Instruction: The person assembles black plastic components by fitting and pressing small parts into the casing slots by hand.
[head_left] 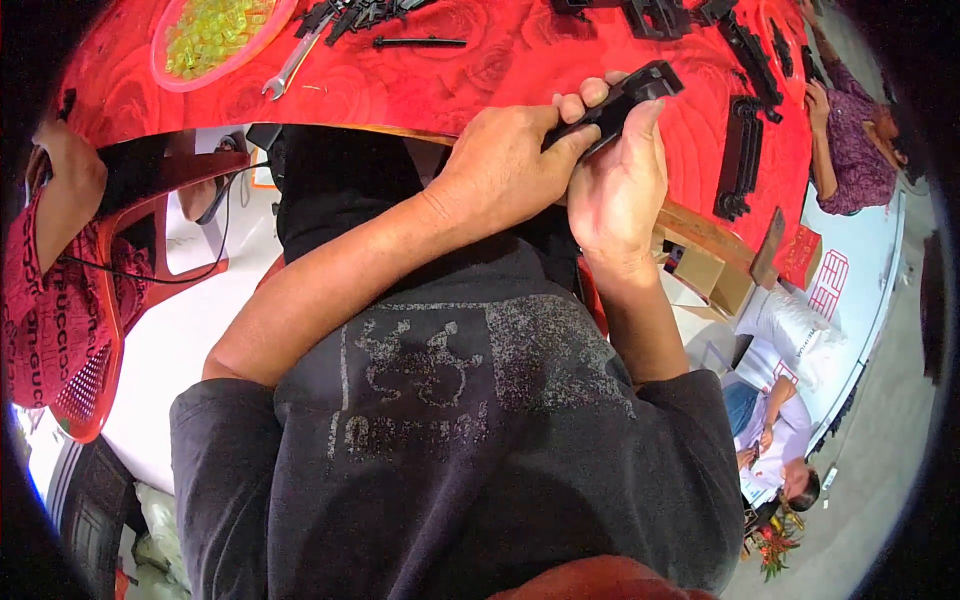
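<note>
Both of my hands meet over the near edge of a red table, around a long black plastic part. My right hand cradles it from below with the palm turned up, its thumb along the near side and fingertips curled over the far side. Reaching across from the left, my left hand has its fingers pressed onto the part's lower end. That lower end is mostly covered by my fingers. The part is tilted, its upper end pointing away to the right.
On the red table are a pink-rimmed bowl of yellow-green pieces, an open-end wrench and several black parts. A cardboard box stands below at right. People sit at left and right; a red chair is at left.
</note>
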